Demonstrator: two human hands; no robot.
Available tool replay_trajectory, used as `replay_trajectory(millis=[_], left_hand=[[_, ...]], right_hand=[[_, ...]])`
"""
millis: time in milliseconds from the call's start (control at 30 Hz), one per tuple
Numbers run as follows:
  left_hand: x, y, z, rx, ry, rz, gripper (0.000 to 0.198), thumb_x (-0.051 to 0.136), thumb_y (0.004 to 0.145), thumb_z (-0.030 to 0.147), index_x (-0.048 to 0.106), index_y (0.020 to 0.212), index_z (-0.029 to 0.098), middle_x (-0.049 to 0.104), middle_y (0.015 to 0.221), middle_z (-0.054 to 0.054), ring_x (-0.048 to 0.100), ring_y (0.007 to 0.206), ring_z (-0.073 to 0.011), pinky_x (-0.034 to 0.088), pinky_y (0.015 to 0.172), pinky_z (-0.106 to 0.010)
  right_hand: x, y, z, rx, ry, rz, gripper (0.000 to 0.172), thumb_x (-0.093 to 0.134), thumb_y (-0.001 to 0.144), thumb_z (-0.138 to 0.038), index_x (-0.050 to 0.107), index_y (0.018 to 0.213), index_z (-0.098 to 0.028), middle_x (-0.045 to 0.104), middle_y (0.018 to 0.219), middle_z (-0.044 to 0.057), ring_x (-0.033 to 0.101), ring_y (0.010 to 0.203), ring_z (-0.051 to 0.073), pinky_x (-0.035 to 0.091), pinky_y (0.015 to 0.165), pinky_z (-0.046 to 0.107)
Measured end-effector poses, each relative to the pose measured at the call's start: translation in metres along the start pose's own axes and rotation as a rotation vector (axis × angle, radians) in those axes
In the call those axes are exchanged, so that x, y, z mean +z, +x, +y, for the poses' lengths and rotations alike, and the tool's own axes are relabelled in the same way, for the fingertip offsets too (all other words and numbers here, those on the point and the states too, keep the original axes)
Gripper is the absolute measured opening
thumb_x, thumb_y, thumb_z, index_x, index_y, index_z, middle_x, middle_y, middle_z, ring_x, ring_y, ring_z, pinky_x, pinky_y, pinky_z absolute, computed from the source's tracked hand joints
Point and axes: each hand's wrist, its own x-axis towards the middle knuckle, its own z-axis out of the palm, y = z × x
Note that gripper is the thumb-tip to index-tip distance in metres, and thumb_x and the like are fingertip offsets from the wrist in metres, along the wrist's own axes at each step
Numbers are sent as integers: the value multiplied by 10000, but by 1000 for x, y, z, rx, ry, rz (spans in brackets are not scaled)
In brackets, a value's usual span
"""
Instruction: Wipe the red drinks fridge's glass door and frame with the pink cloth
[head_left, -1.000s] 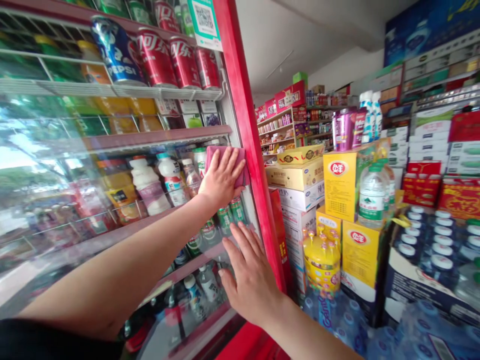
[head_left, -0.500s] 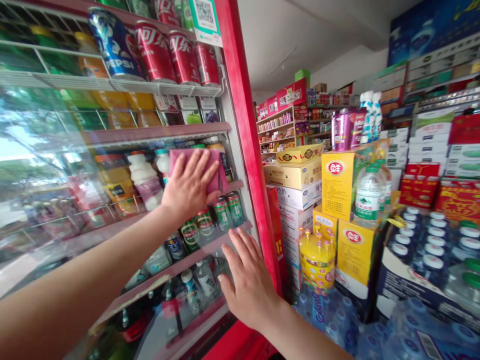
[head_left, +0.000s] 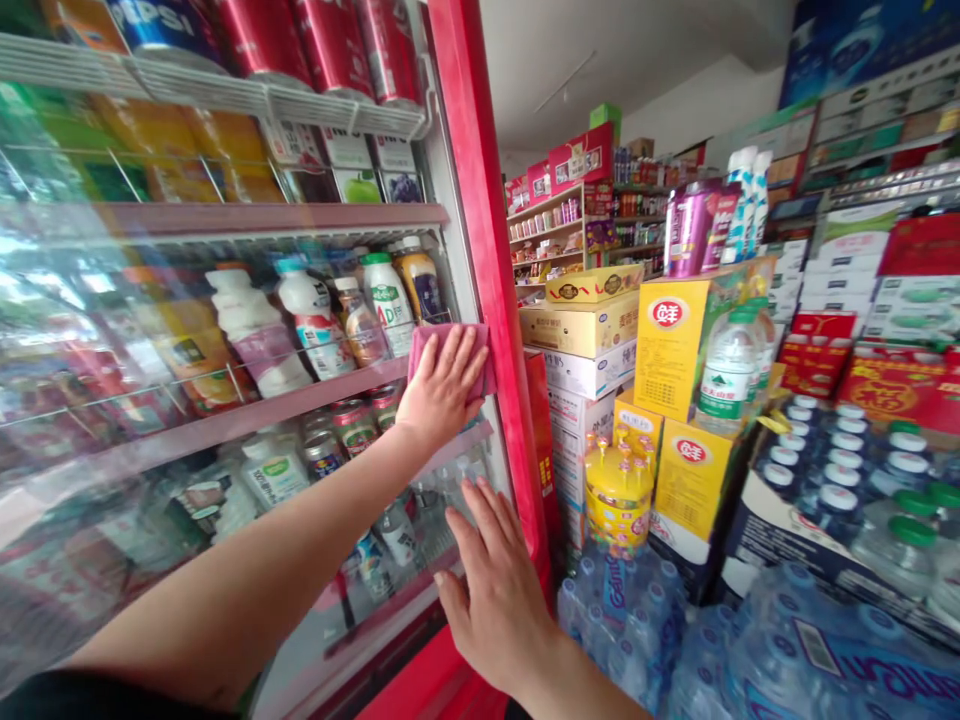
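Note:
My left hand [head_left: 442,385] holds a folded pink cloth [head_left: 418,348] flat against the glass door [head_left: 311,230] of a drinks cooler, close to its red frame [head_left: 491,260]. The fingers of that hand are spread over the cloth. Lower down, my right hand [head_left: 499,590] is open with its fingers apart, at the lower right of the door by the frame; whether it touches the glass I cannot tell. Behind the glass stand a green-capped white bottle [head_left: 387,300] and several other bottles and cans.
Right of the cooler, yellow cartons [head_left: 671,345] are stacked with a water bottle [head_left: 727,365] on them. A yellow lollipop tub [head_left: 619,490] stands before them. Shrink-wrapped water packs [head_left: 795,650] fill the lower right. Stocked shelves [head_left: 551,235] are at the back.
My left hand has slid the cloth right and slightly down across the glass to near the red frame. The view has shifted, and my right hand remains open below.

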Motion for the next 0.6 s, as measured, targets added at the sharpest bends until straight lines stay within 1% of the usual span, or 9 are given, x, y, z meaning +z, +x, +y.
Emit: replay_trajectory(millis=[67,133,200,233,333,400,467,533,600], left_hand=[[17,-27,13,69,17,-49,894,608,1036,507,269,1762,111,57,1843,-169,110,1737,-394,163,1424,-636],[28,-53,18,161,32,-101,850,591,1044,492,297,1756,131,104,1837,-141,171,1733,-352,243,1420,-586],[28,-73,13,213,30,-133,830,581,1046,518,328,1749,157,158,1831,-108,214,1727,-314,295,1411,-542],[23,-79,7,204,28,-129,829,581,1045,529,332,1749,169,175,1830,-96,223,1725,-312,305,1406,-542],[-8,-85,-25,67,31,-38,841,568,1053,546,279,1768,211,192,1835,-93,213,1729,-336,252,1408,-595],[-38,-85,-54,-35,43,55,860,561,1057,567,232,1783,244,181,1842,-100,195,1734,-352,166,1414,-627],[-72,-89,-85,-134,55,144,878,590,1039,591,257,1781,260,156,1856,-84,180,1735,-380,91,1418,-631],[-105,-99,-114,-246,77,218,891,585,1027,648,286,1772,261,113,1875,-56,154,1736,-407,34,1417,-631],[-133,-113,-137,-378,117,309,910,565,1020,709,307,1760,246,123,1881,-89,119,1741,-407,18,1398,-666]], right_hand=[[1,-6,4,20,-12,-10,632,668,925,-165,570,1547,-113,376,1784,209,335,1683,406,489,1283,697],[1,-11,7,32,-21,-12,643,668,928,-167,561,1559,-115,374,1786,205,346,1677,414,508,1266,702],[1,-15,9,36,-28,-11,643,666,931,-165,559,1564,-126,375,1787,195,356,1672,415,520,1255,703],[2,-16,9,34,-31,-10,637,667,932,-164,564,1560,-129,379,1786,192,360,1670,415,523,1252,703],[5,-16,8,38,-35,-3,621,672,932,-165,579,1544,-122,398,1775,197,373,1662,420,524,1251,705],[8,-16,5,30,-24,2,618,677,931,-168,583,1540,-117,410,1767,203,380,1658,421,522,1254,703],[11,-15,1,12,-2,7,622,679,929,-166,583,1541,-122,412,1767,198,375,1661,415,517,1261,697],[15,-16,-4,-5,24,16,629,675,926,-155,578,1547,-130,409,1771,188,365,1667,406,512,1267,690],[18,-16,-8,-16,56,30,634,671,924,-144,575,1550,-134,407,1772,182,354,1673,394,502,1276,682]])
